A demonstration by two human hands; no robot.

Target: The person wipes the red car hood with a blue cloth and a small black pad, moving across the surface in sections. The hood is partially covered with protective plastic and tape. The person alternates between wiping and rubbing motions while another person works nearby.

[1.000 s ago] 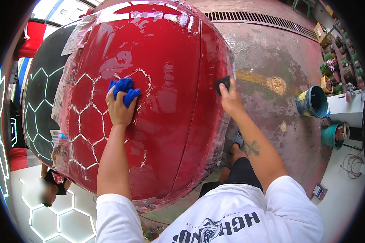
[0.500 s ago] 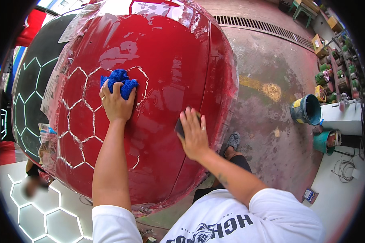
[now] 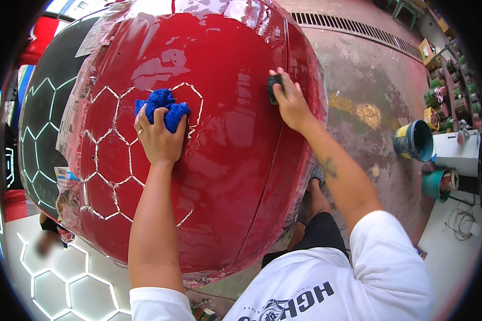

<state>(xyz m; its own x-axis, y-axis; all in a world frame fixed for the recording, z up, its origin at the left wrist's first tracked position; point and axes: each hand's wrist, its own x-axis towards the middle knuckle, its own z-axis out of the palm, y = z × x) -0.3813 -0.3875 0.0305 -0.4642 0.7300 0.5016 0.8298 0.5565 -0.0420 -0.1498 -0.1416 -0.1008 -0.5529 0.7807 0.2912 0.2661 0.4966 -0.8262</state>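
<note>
A glossy, wet-looking red car panel [image 3: 219, 166] curves in front of me, with hexagonal light reflections on its left part. My left hand [image 3: 159, 138] rests on it, fingers closed over a bunched blue cloth [image 3: 163, 107]. Farther right, close to the panel's lengthwise seam, my right hand [image 3: 293, 107] grips a small dark sanding block [image 3: 274, 89] against the paint. The block's underside is hidden. Newspaper and clear film masking [image 3: 69, 128] lines the panel's left border, beside a dark windscreen [image 3: 48, 117].
A person [image 3: 51, 232] is at the lower left beyond the car. On the right stand a dark bucket [image 3: 414, 140], a teal bucket [image 3: 435, 184] and shelves of paint cans [image 3: 458, 88]. A floor drain grate [image 3: 353, 31] runs across the far floor, and a coiled cable [image 3: 460, 220] lies lower right.
My right hand has slid the sanding block away from me and to the right, up to the seam. The left hand stays on the cloth in nearly the same place.
</note>
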